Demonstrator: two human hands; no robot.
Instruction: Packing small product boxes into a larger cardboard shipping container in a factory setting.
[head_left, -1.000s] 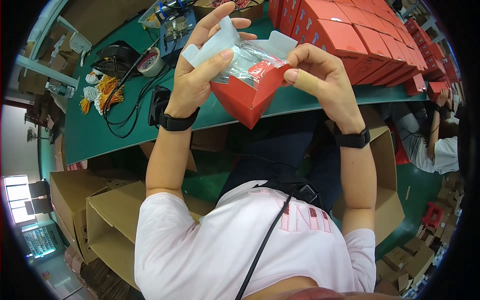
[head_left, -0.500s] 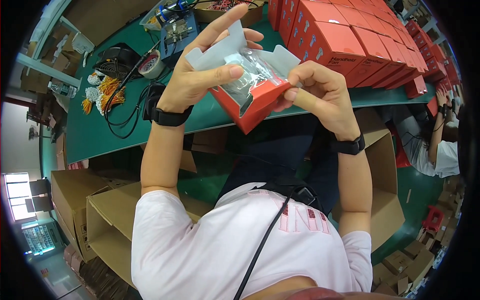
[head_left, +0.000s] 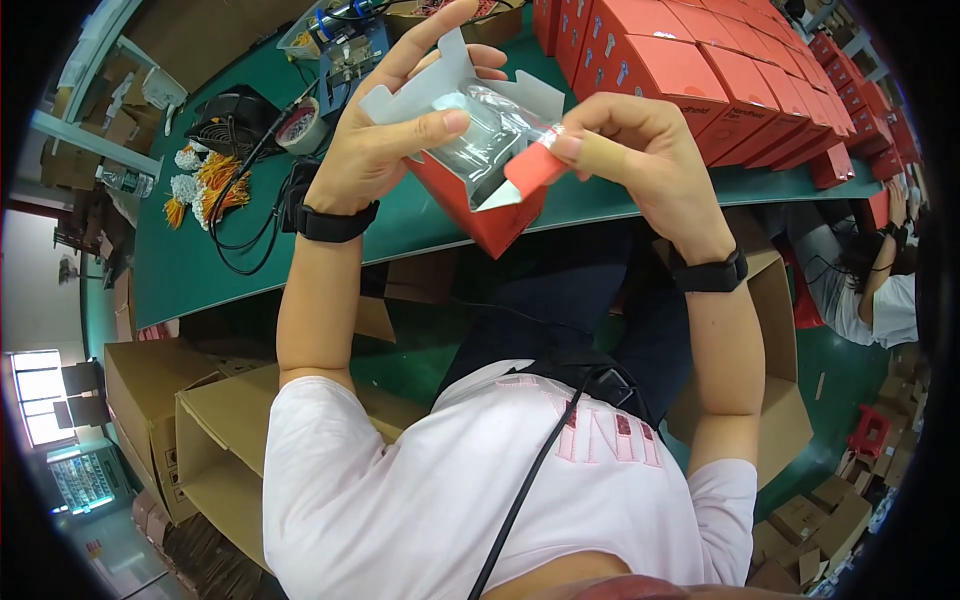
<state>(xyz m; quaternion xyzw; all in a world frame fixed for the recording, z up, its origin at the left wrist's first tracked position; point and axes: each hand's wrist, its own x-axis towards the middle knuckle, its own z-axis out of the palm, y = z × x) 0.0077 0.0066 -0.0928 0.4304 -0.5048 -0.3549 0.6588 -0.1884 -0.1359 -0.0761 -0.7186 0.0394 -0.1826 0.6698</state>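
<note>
Red carton (head_left: 480, 215) sits in my left hand (head_left: 375, 150) above the counter's (head_left: 200, 270) near edge, its clear bag (head_left: 490, 135) now pushed deeper than a moment ago. My right hand (head_left: 640, 150) pinches the side flap (head_left: 530, 170), so closing looks near.

Small box (head_left: 490, 215) in the hands: red outside, white inside on the open flaps. Bag (head_left: 480, 135) sitting in it: clear plastic, glossy. Right hand (head_left: 640, 150) has a tan bandage strip on one finger. Black wristbands: one on the left wrist (head_left: 330, 222), one on the right wrist (head_left: 710, 272). Counter (head_left: 200, 260): dark green top. Row of boxes (head_left: 720, 70) on it: same red, small white print. Tape roll (head_left: 300, 125): pale, reddish core. Wire bundles (head_left: 205, 185): orange and white. Cable (head_left: 245, 250): black. Fan (head_left: 225, 110): black. Shirt (head_left: 450, 490): pale pink, darker pink lettering, black strap across it. Cartons (head_left: 180, 420) under the counter: plain brown cardboard. Floor (head_left: 840, 380): green.
</note>
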